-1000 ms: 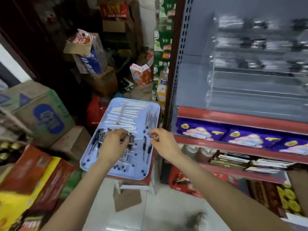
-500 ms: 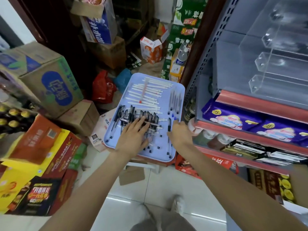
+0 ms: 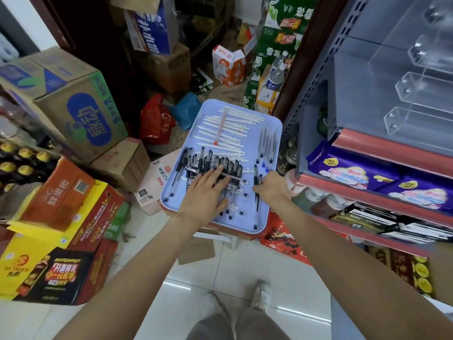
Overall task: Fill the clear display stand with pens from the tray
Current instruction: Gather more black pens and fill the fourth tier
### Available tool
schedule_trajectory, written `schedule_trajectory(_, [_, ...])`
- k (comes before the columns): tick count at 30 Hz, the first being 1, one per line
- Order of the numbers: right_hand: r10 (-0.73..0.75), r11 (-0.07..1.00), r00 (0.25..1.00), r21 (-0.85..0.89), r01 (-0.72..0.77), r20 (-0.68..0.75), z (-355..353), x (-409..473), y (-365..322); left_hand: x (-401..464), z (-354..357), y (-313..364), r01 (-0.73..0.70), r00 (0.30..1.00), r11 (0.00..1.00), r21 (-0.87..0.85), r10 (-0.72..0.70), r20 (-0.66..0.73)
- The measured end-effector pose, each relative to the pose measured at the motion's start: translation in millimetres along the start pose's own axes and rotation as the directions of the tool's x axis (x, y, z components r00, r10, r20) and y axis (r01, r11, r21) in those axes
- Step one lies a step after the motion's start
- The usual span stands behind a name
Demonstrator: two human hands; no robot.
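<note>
Head view: the gathering step. Left hand (image 3: 204, 192), fingers straight, presses the black pens (image 3: 213, 165) on the blue tray (image 3: 272, 133); right hand (image 3: 272, 186) pinches 1 black pen (image 3: 256, 192). Next, lift a bunch toward the clear display stand (image 3: 416, 79), apparently empty. Black pens about 15, white pens (image 3: 228, 128) about 15, both uncertain.

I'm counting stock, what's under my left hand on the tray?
The left hand lies flat on a row of black-capped pens on the tray. How many it covers is hidden.
</note>
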State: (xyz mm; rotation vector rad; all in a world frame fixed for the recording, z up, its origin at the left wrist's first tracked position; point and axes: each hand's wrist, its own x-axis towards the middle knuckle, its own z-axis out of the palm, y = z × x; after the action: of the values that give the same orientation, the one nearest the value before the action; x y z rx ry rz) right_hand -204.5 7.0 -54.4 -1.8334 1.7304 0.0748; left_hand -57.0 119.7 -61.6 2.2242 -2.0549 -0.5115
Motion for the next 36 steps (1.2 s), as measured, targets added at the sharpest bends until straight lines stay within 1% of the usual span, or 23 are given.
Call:
schedule_trajectory(4, [0.021, 0.994, 0.999, 0.109, -0.026, 0.043, -1.4, 6.4, 0.2, 2.4, -1.8, 2.7, 0.010, 1.000, 1.000, -0.029, -0.010, -0.002])
schedule_trajectory(7, [0.003, 0.985, 0.997, 0.172, -0.015, 0.071, -1.9, 9.4, 2.3, 4.2, -1.7, 4.1, 0.019, 1.000, 0.999, -0.041, -0.019, -0.011])
schedule_trajectory(9, [-0.016, 0.966, 0.998, 0.259, -0.003, 0.068, -2.6, 9.6, 5.7, 4.4, -1.9, 4.8, 0.020, 0.999, 0.998, -0.066, -0.022, -0.039])
schedule_trajectory(11, [-0.031, 0.934, 0.998, 0.356, 0.012, 0.048, -5.2, 7.2, 8.5, 4.1, -3.6, 7.6, 0.002, 0.994, 0.993, -0.119, -0.015, -0.109])
schedule_trajectory(13, [-0.040, 0.866, 0.999, 0.500, 0.017, 0.035, -11.5, 1.2, 8.0, 4.2, -9.2, 16.1, -0.019, 0.981, 0.963, -0.269, -0.034, -0.190])
schedule_trajectory(14, [-0.051, 0.804, 0.998, 0.595, 0.019, 0.037, -17.1, -3.3, 6.1, 4.3, -14.1, 23.1, -0.025, 0.978, 0.923, -0.383, -0.057, -0.200])
schedule_trajectory(16, [-0.091, 0.666, 0.996, 0.744, 0.051, 0.013, -31.8, -14.0, 0.2, 6.6, -26.1, 38.6, -0.011, 0.989, 0.805, -0.593, -0.080, -0.128])
schedule_trajectory(18, [-0.119, 0.565, 0.992, 0.819, 0.099, -0.038, -49.0, -22.6, -3.9, 11.9, -36.5, 52.4, 0.025, 0.997, 0.708, -0.706, -0.067, -0.032])
schedule_trajectory(20, [-0.138, 0.501, 0.987, 0.854, 0.141, -0.082, -67.2, -30.1, -6.1, 18.9, -47.7, 63.6, 0.026, 0.998, 0.659, -0.752, -0.058, -0.016])
schedule_trajectory(24, [-0.202, 0.424, 0.966, 0.874, 0.236, -0.163, -106.7, -43.6, -2.7, 33.8, -75.0, 85.5, -0.039, 0.999, 0.556, -0.830, -0.007, -0.051])
schedule_trajectory(26, [-0.233, 0.369, 0.953, 0.889, 0.272, -0.195, -129.4, -49.4, 3.0, 41.9, -90.6, 99.7, -0.061, 0.998, 0.521, -0.851, 0.014, -0.063])
schedule_trajectory(29, [-0.280, 0.331, 0.930, 0.886, 0.325, -0.237, -164.4, -51.7, 18.9, 55.1, -113.5, 130.1, -0.123, 0.992, 0.538, -0.834, 0.053, -0.112])
schedule_trajectory(34, [-0.268, 0.259, 0.901, 0.875, 0.409, -0.341, -228.8, -46.3, 65.4, 86.2, -144.3, 196.1, -0.262, 0.965, 0.614, -0.744, 0.169, -0.199])
schedule_trajectory(36, [-0.279, 0.252, 0.878, 0.853, 0.457, -0.389, -258.3, -41.6, 89.0, 104.8, -152.9, 223.7, -0.303, 0.953, 0.636, -0.710, 0.185, -0.241])
